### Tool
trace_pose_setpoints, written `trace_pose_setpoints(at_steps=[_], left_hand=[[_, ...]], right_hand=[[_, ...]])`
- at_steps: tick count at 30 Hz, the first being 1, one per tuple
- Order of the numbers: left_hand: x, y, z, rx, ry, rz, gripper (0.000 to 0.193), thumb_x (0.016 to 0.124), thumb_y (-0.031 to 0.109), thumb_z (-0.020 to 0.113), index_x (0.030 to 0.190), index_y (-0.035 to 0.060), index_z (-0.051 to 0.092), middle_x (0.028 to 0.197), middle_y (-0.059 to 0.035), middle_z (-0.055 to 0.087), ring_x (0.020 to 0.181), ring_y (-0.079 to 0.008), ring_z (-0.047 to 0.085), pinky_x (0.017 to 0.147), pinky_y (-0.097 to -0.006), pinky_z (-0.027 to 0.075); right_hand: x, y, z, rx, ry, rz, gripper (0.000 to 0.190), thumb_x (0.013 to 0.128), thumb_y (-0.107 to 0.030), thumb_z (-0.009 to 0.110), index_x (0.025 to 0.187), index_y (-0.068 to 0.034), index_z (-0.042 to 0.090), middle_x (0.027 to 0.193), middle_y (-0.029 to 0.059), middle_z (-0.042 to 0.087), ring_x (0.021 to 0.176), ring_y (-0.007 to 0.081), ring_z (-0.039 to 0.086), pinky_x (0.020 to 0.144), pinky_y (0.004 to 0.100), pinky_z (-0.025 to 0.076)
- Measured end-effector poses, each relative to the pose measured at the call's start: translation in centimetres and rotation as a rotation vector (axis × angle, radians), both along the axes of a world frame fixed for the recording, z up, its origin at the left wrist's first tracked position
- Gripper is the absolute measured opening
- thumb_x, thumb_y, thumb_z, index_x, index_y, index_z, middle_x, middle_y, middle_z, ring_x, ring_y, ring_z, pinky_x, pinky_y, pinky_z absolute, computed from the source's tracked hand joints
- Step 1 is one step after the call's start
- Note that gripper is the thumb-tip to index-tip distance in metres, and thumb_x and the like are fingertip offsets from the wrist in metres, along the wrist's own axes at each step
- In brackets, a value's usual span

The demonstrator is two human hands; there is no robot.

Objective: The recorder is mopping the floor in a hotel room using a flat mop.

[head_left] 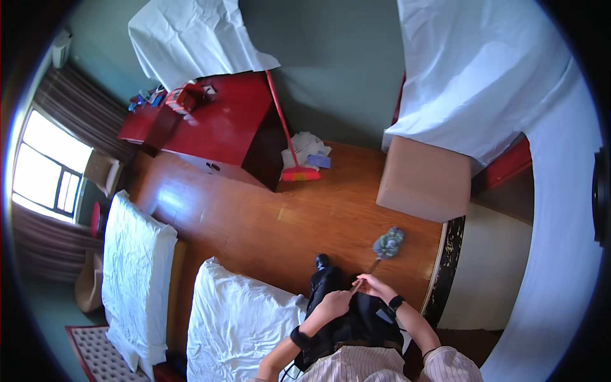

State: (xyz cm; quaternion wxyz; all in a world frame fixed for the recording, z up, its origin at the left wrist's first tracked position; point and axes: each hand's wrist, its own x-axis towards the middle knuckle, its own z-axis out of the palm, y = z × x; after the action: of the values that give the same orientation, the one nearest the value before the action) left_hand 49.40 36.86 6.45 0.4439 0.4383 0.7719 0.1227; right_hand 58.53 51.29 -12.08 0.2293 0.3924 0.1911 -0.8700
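Both of my hands grip the handle of a mop (374, 266), one behind the other. My left hand (334, 304) is closed around the end nearer my body. Farther down the handle, my right hand (374, 285) holds it closer to the head. The grey-green mop head (389, 242) rests on the wooden floor (248, 219), ahead and to the right of my one visible shoe (322, 260). A dark band circles each of my wrists.
Left of me stand two beds with white covers (243, 320) (133, 272). Ahead are a red desk (224, 114), a leaning red broom (300, 173) and crumpled white cloth (305, 145) on the floor. A beige ottoman (425, 176) and a dark threshold strip (444, 272) lie right. White sheets (477, 62) hang above.
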Motion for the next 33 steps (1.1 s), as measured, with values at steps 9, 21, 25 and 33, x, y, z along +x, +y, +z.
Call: trace_pose_setpoints(at_steps=[9, 21, 25, 33], left_hand=[[2.5, 5.6, -11.3, 0.051, -0.132, -0.187, 0.026, 0.068, 0.019, 0.051, 0.077, -0.0046, 0.053, 0.075, -0.0212, 0.056, 0.072, -0.0334, 0.056, 0.064, -0.0404, 0.044], [-11.6, -17.8, -5.9, -0.093, -0.003, 0.339, 0.029, 0.075, 0.023, 0.046, 0.067, -0.0039, 0.055, 0.066, -0.0228, 0.055, 0.066, -0.0364, 0.055, 0.058, -0.0432, 0.044], [-15.2, -27.1, -0.5, -0.116, 0.167, 0.498, 0.02, 0.071, 0.014, 0.047, 0.063, -0.0025, 0.056, 0.063, -0.0197, 0.056, 0.061, -0.0332, 0.057, 0.052, -0.0392, 0.045], [-19.5, -35.6, 2.1, -0.268, 0.279, 0.975, 0.019, 0.074, 0.016, 0.047, 0.072, -0.0021, 0.052, 0.067, -0.0196, 0.055, 0.065, -0.0333, 0.055, 0.056, -0.0401, 0.044]], right_hand=[[8.3, 6.3, -8.0, 0.186, -0.077, -0.2, 0.011, 0.072, -0.013, 0.044, 0.066, -0.004, 0.046, 0.079, 0.0153, 0.055, 0.073, 0.0242, 0.054, 0.067, 0.0331, 0.046], [-15.1, -13.3, -8.6, -0.05, -0.086, 0.68, 0.007, 0.067, -0.005, 0.044, 0.064, 0.001, 0.046, 0.071, 0.0131, 0.053, 0.069, 0.0238, 0.054, 0.075, 0.0339, 0.046], [-23.6, -23.8, -5.5, -0.182, -0.13, 0.784, 0.011, 0.072, -0.007, 0.044, 0.071, 0.002, 0.048, 0.075, 0.0151, 0.056, 0.072, 0.0249, 0.056, 0.073, 0.0354, 0.047], [-38.1, -38.3, -2.8, -0.224, -0.017, 1.197, 0.016, 0.074, -0.011, 0.04, 0.07, 0.001, 0.049, 0.073, 0.0141, 0.057, 0.07, 0.0227, 0.058, 0.07, 0.0329, 0.049]])
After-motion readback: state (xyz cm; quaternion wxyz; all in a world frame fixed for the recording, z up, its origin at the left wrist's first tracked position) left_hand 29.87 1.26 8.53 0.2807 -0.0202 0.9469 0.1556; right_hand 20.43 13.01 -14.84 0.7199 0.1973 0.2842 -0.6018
